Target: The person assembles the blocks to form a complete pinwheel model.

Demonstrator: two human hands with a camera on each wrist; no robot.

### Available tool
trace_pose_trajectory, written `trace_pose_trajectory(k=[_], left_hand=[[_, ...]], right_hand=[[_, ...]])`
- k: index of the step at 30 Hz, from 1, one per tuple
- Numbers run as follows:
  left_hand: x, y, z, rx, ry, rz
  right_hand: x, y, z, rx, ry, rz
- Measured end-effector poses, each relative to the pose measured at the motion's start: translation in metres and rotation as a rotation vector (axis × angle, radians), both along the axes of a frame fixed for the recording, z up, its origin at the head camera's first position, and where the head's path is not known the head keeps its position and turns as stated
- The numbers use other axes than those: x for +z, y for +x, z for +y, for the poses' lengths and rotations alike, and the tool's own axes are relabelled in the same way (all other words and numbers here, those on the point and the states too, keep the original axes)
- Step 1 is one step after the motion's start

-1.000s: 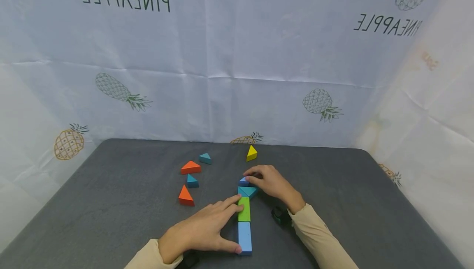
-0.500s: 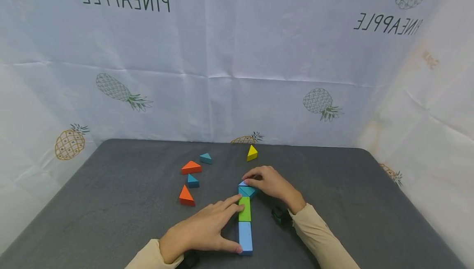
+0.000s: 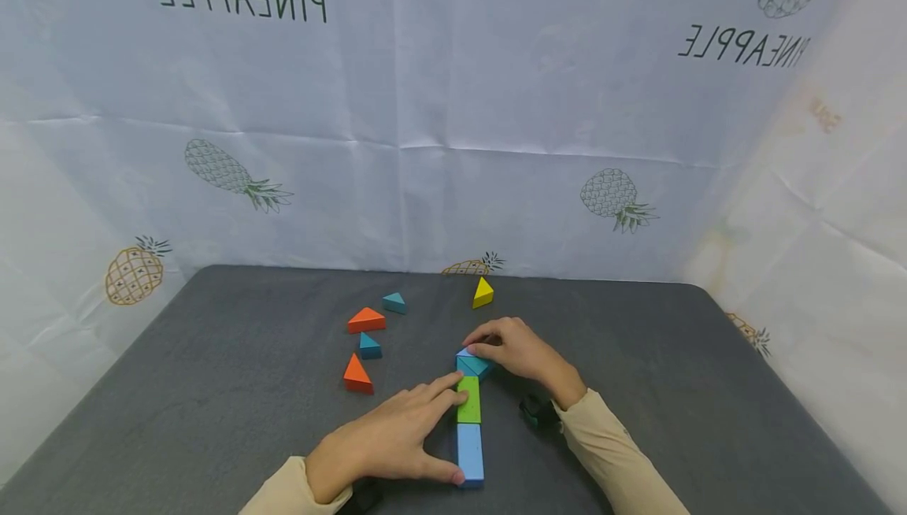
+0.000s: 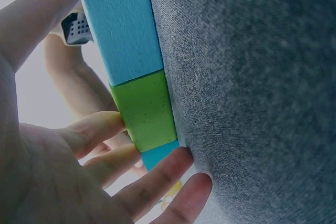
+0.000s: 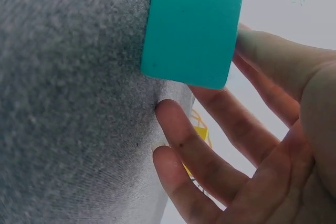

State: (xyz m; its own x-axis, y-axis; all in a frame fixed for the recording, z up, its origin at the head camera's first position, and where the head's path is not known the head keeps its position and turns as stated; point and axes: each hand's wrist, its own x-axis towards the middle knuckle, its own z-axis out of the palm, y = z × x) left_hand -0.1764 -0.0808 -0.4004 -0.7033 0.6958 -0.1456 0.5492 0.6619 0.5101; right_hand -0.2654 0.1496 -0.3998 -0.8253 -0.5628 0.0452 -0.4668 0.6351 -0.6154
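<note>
A row of wooden blocks runs away from me in the head view: a light blue rectangular block (image 3: 470,456), a green block (image 3: 468,400), then teal triangular blocks (image 3: 476,366). At the far end sits a small blue triangular block (image 3: 464,352), against the teal ones. My right hand (image 3: 520,350) pinches this blue triangle between thumb and fingers, hiding part of it. My left hand (image 3: 397,435) lies along the row's left side, fingers extended. Its thumb touches the light blue block's near end, and its fingertips touch the green block (image 4: 145,111).
Left of the row lie two orange triangular blocks (image 3: 357,375) and two teal triangular blocks (image 3: 370,346). A yellow triangular block (image 3: 483,293) stands near the far edge of the dark grey table (image 3: 234,357). Behind hangs a pineapple-print cloth (image 3: 453,105).
My right hand has drawn the small blue triangle slightly toward me, up to the teal triangles; a gap showed there before. The left hand has stayed in place.
</note>
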Motion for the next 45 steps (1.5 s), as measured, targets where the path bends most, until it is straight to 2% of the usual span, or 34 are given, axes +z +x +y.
trace_pose_trajectory(k=[3,11,18,28,36,38,42,45], left_hand=[[0.000,0.000,0.001,0.001,-0.005,-0.004],[0.000,-0.001,0.002,-0.001,-0.012,-0.002],[0.000,-0.001,0.000,0.001,-0.007,-0.005],[0.000,-0.001,0.001,0.000,-0.010,-0.007],[0.001,-0.001,0.001,0.001,-0.013,-0.003],[0.001,-0.001,0.001,0.002,-0.012,-0.003],[0.001,-0.001,0.001,0.001,-0.008,-0.003],[0.000,-0.001,0.000,0.001,-0.007,-0.005]], right_hand=[[0.001,0.000,0.000,-0.002,0.007,0.003],[0.004,-0.001,0.004,0.061,0.029,-0.018],[0.006,0.000,0.004,0.157,0.025,-0.022],[0.008,0.000,0.007,0.182,0.049,-0.040],[0.013,0.000,0.013,0.198,0.064,-0.167],[0.015,0.000,0.014,0.215,0.062,-0.178],[0.016,0.001,0.014,0.263,0.065,-0.136],[0.016,0.002,0.013,0.264,0.072,-0.134]])
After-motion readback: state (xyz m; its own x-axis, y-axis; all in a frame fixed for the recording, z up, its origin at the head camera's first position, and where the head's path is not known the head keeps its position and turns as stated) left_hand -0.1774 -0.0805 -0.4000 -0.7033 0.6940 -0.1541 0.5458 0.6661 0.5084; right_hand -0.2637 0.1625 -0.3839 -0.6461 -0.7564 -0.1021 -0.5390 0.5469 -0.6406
